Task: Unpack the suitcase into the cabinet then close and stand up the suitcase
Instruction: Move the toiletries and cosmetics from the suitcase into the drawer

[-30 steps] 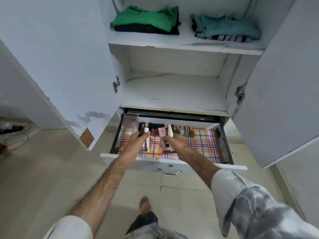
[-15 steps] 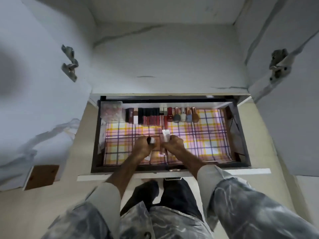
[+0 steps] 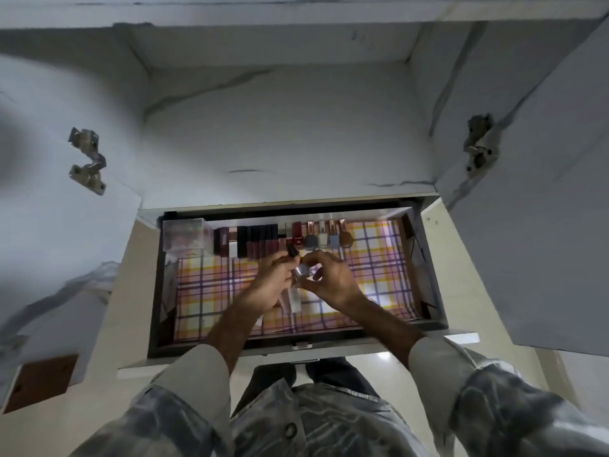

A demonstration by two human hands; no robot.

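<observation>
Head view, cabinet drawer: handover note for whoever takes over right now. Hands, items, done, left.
Left hand: grips a dark-capped tube and more small tubes below it.
Right hand: pinches a small silvery cap or jar; exactly what it is cannot be told.
Both hands are over the open drawer, above its plaid liner.
Done: a row of cosmetics and nail polish bottles lines the drawer's back wall, with a clear box at back left.
Left: set down the held items, shut the drawer. The suitcase is out of view, so its state is unknown; closing and standing it remain.
</observation>
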